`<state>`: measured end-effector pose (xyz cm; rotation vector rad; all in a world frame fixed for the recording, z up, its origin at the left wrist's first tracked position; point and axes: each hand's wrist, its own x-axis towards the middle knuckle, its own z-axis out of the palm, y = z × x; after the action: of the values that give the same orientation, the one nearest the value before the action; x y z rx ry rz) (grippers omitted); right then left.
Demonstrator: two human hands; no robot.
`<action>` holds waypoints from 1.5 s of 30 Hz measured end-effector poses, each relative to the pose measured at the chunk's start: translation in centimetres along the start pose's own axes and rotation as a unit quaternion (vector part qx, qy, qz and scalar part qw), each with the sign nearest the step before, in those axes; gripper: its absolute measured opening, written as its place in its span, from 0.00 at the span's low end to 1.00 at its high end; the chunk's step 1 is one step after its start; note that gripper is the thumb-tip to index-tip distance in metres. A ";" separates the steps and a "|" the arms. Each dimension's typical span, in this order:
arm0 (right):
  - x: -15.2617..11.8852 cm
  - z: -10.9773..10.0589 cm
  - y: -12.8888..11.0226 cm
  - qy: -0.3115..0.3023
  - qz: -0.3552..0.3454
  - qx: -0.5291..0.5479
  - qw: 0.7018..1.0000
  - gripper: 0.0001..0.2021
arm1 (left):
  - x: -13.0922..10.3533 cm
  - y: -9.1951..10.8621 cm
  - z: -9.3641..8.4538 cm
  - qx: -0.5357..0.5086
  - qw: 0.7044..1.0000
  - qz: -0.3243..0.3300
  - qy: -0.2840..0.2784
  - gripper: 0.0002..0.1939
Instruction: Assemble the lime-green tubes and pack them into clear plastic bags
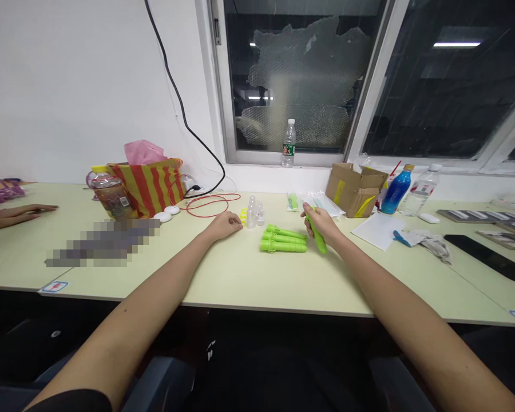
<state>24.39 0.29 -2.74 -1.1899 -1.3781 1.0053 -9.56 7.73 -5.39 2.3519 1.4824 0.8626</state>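
Observation:
My right hand (pixel 324 225) is wrapped round a bright green plastic stick (pixel 317 232), shaped like a small torch, and holds it tilted just above the table. Left of it, several similar green torch-shaped sticks (pixel 284 246) lie side by side, with their wider heads pointing left. My left hand (pixel 226 225) rests on the table with its fingers curled in; whatever they hold, if anything, is hidden. Close to its fingertips are small yellow pieces (pixel 243 217). Several small clear bottles (pixel 251 214) stand right beside these.
Behind are a red cable (pixel 206 206), plastic packets (pixel 321 205) and a cardboard box (pixel 355 189). A striped bag (pixel 154 186) and a drink bottle (pixel 110 193) stand left, near another person's hand (pixel 19 216). Rightward lie paper (pixel 373 230), a glove (pixel 429 241) and a black slab (pixel 487 257).

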 end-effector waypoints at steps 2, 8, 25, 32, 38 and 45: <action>0.5 -0.6 0.1 0.037 0.038 -0.011 0.999 0.19 | -0.1 0.1 -0.1 -0.002 1.000 -0.002 0.002 0.13; 2.2 -3.5 1.7 0.124 0.093 -0.113 0.981 0.07 | 0.0 0.5 -0.6 -0.017 0.992 -0.016 0.122 0.10; 2.6 -2.3 3.8 0.038 -0.057 -0.401 0.913 0.20 | -3.8 10.2 1.7 -0.020 0.971 0.226 0.076 0.07; 3.4 1.8 3.1 -0.064 -0.129 -0.408 0.902 0.20 | -4.2 11.0 3.8 -0.009 0.978 0.211 -0.005 0.34; 2.4 3.5 2.4 -0.123 -0.129 -0.384 0.906 0.21 | -3.9 10.4 5.7 -0.016 0.988 0.141 -0.059 0.47; 0.0 3.8 1.4 -0.171 -0.168 -0.402 0.884 0.23 | -3.9 9.9 6.0 -0.032 0.990 0.109 -0.082 0.49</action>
<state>20.80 0.59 -4.64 -1.3059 -2.3266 0.3811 0.18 0.42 -6.78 2.5013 1.1329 0.7320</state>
